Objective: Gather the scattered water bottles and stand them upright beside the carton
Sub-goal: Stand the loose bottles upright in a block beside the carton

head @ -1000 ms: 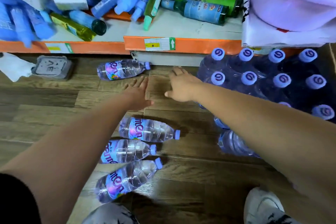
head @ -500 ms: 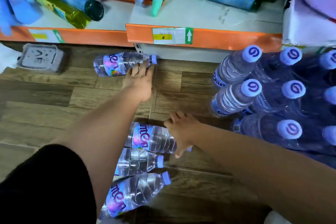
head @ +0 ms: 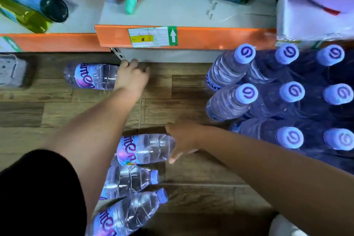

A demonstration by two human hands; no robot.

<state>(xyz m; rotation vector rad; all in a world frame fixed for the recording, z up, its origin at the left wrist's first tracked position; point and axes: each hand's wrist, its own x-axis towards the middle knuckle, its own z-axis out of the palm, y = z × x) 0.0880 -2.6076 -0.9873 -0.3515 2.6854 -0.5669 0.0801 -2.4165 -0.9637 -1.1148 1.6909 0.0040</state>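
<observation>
A wood-plank floor runs under an orange-edged shelf cluttered with cleaning bottles. The block of upright bottles, caps up and packed in rows, stands at the shelf's foot and is probably the carton the task means. Four water bottles lie on their sides away from the block's open flank.

The far bottle lies well out from the block, along the shelf's foot. Its long axis is parallel to the shelf edge, with the base pointing away from the block and the neck toward it. The left hand is curled over that neck end and hides the cap. This looks like a grip taken at the narrow part, where one hand can lift the bottle and swing it upright.

The near bottle lies closer to the block, its axis also roughly parallel to the shelf and its neck toward the block. The right hand wraps its shoulder and neck, fingers above and thumb below, so the cap is covered. Taking it by the end nearest the block would mean a short carry.

The third bottle and fourth bottle lie untouched, further from the block than the near bottle. Their caps face the block, and the fourth is angled diagonally
</observation>
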